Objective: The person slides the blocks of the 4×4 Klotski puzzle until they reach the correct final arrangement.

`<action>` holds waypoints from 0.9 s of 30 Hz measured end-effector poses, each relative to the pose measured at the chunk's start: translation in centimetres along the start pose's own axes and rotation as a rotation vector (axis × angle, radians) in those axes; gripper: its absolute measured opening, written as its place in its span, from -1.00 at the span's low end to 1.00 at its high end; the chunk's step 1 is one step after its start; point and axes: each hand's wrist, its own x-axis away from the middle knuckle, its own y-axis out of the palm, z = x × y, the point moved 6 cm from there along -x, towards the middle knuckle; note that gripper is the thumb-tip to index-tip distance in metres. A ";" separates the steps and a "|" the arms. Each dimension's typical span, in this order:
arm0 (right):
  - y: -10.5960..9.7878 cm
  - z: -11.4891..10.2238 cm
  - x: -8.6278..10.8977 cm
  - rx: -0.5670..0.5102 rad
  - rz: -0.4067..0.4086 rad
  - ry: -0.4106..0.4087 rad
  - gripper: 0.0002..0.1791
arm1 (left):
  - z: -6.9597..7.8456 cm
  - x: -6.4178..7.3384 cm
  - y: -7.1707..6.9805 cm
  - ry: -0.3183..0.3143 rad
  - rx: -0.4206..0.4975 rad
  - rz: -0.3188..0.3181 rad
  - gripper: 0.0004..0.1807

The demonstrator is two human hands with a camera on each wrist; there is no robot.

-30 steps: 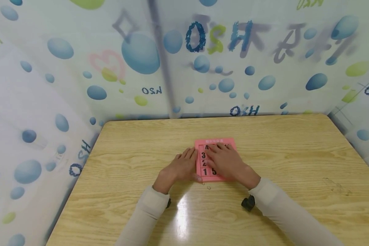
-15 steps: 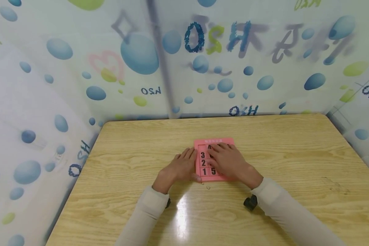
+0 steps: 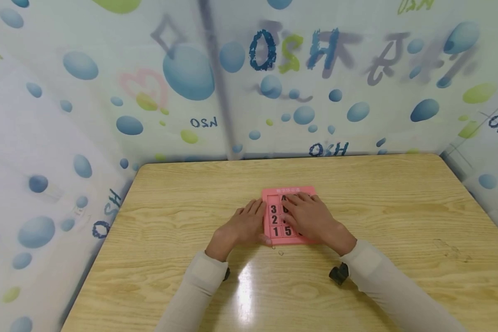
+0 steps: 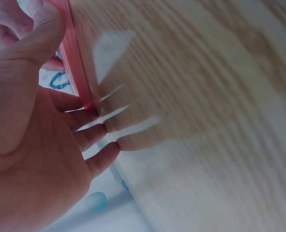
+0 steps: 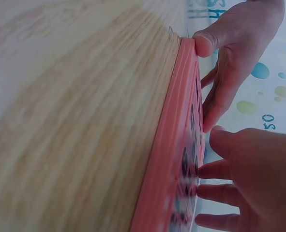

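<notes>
A pink number sliding puzzle [image 3: 275,240] lies flat on the wooden table, its black-numbered tiles partly hidden by my right hand. Digits such as 1, 2, 3, 4 and 5 show, and the top-left cell is bare. My left hand [image 3: 245,226] rests along the puzzle's left edge, thumb at the near-left corner. In the left wrist view, the fingers of this hand [image 4: 41,145] are straight and spread, beside the pink frame [image 4: 76,55]. Over the tiles reaches my right hand [image 3: 309,219]; in the right wrist view its extended fingertips [image 5: 208,193] touch them.
The wooden table [image 3: 182,184] extends around the puzzle on all sides. A small curly mark [image 3: 280,252] lies just in front of the puzzle. Behind the table hangs a patterned wall covering [image 3: 249,106] with blue drops and lettering.
The top-row tile 4 has slid to the right, and a bare cell now shows at the puzzle's top-left. My right hand shifted slightly right with it; my left hand stays in place.
</notes>
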 end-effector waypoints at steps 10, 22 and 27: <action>-0.2 -1.5 0.4 0.032 0.021 -0.045 -0.46 | 0.0 0.1 -0.1 0.010 -0.005 0.009 0.25; 0.2 -3.8 0.3 0.017 -0.016 -0.099 -0.42 | 0.0 0.2 -0.2 0.023 -0.019 0.021 0.22; 0.5 -3.8 0.0 0.018 -0.031 -0.081 -0.43 | 0.0 0.2 -0.2 0.026 -0.029 0.028 0.22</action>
